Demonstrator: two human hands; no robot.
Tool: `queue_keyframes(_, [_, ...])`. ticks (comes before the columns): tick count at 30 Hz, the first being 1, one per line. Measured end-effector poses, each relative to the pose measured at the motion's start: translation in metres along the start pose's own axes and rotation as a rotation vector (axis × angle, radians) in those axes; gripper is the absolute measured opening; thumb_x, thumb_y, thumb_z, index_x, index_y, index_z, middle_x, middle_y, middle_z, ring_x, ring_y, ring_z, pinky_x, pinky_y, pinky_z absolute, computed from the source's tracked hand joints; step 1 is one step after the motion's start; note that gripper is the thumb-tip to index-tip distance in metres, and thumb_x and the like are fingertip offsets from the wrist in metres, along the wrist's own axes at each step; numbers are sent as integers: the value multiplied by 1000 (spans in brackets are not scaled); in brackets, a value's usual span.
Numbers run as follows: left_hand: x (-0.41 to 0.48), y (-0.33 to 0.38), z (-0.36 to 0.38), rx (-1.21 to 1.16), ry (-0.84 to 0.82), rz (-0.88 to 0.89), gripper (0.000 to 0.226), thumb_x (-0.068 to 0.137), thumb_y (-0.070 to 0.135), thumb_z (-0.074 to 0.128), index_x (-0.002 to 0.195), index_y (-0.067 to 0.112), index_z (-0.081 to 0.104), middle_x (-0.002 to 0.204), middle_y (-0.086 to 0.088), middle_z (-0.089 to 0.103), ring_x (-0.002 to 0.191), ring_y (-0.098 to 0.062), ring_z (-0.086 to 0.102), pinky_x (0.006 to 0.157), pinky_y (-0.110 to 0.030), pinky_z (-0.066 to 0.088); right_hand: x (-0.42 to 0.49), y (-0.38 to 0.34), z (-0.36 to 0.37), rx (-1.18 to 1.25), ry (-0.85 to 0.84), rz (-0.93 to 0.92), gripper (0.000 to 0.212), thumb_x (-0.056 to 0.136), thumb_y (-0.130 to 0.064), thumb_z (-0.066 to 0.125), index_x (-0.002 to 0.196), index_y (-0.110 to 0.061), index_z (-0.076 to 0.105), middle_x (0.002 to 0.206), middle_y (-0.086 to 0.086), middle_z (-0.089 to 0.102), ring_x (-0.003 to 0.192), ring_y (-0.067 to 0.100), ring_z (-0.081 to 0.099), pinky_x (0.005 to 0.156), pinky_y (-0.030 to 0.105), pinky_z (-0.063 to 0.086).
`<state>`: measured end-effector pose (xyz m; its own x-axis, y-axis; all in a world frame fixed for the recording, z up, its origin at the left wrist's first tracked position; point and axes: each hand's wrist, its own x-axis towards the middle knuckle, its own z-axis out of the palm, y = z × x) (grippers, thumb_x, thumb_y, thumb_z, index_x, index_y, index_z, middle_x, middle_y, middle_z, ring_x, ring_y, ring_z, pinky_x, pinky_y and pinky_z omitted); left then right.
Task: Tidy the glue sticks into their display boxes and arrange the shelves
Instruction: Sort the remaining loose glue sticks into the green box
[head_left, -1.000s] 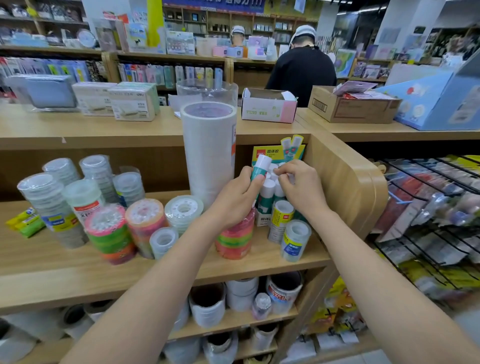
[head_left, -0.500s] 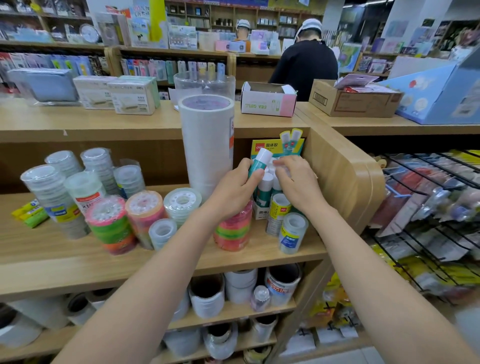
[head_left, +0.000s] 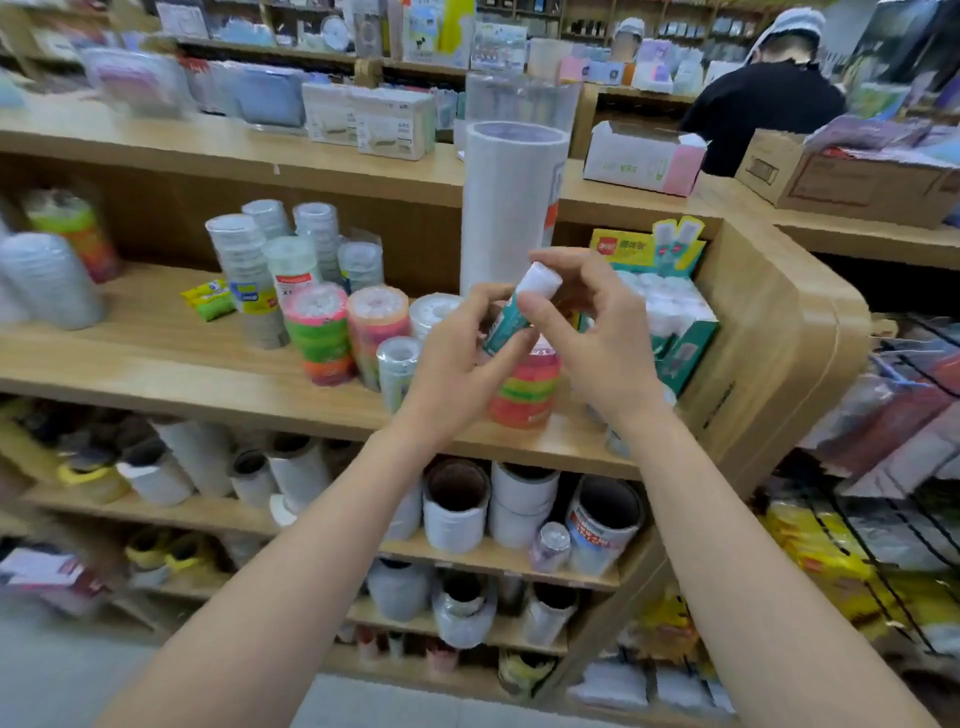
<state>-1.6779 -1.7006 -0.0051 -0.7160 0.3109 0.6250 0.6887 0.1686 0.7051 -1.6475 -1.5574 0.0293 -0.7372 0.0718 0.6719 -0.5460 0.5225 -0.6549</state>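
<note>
A teal glue stick (head_left: 511, 319) with a white cap hangs tilted in front of the shelf, held between both hands. My left hand (head_left: 457, 364) grips its lower body from the left. My right hand (head_left: 597, 338) pinches it near the cap with thumb and fingers. Behind my right hand stands the green display box (head_left: 685, 343) with a yellow header card, filled with several white-capped glue sticks, at the right end of the wooden shelf (head_left: 156, 358).
A tall white tape roll stack (head_left: 511, 208) stands just behind my hands. Coloured tape stacks (head_left: 317, 332) and clear tape tubes (head_left: 249, 270) crowd the shelf to the left. A neon tape stack (head_left: 524, 389) sits below my hands. A person in black (head_left: 763, 98) stands beyond the counter.
Both hands have pulled back from the display box toward me, and my right hand now holds the glue stick too. The view has swung right and is blurred.
</note>
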Motion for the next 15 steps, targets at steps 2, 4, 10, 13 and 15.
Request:
queue_keyframes(2, [-34, -4, -16, 54, 89, -57, 33, 89, 24, 68, 117, 10, 57, 95, 2, 64, 85, -11, 61, 72, -23, 48, -16, -8, 19, 78, -59, -13, 29, 88, -20, 70, 116, -18, 62, 97, -7, 63, 83, 6, 61, 76, 22, 50])
queue_keyframes(4, [-71, -5, -32, 120, 166, -126, 24, 90, 23, 69, 109, 12, 60, 92, 6, 65, 81, -7, 60, 69, -22, 45, -36, -16, 40, 180, -105, -15, 33, 88, -18, 71, 118, -18, 59, 94, -5, 61, 79, 5, 60, 73, 23, 50])
queue_keyframes(10, [-191, -3, -65, 248, 269, -381, 22, 90, 42, 61, 96, 21, 64, 78, 8, 63, 69, -6, 55, 62, -29, 42, -117, -30, 106, 356, -533, 74, 46, 85, -19, 76, 124, -19, 52, 96, -1, 59, 80, 17, 63, 71, 35, 55])
queue_keyframes(13, [-254, -8, -82, 200, 226, -602, 25, 85, 44, 64, 100, 24, 65, 83, 8, 66, 73, -4, 57, 66, -27, 45, -161, -31, 140, 388, -633, 137, 47, 84, -13, 76, 123, -16, 50, 98, -9, 56, 77, 1, 57, 68, 17, 47])
queue_keyframes(15, [-296, -11, -93, 180, 211, -731, 33, 83, 46, 65, 109, 24, 65, 90, 7, 68, 74, -4, 58, 69, -28, 47, -190, -33, 163, 411, -716, 199, 47, 85, -14, 75, 123, -18, 47, 99, -8, 54, 80, 0, 56, 69, 14, 44])
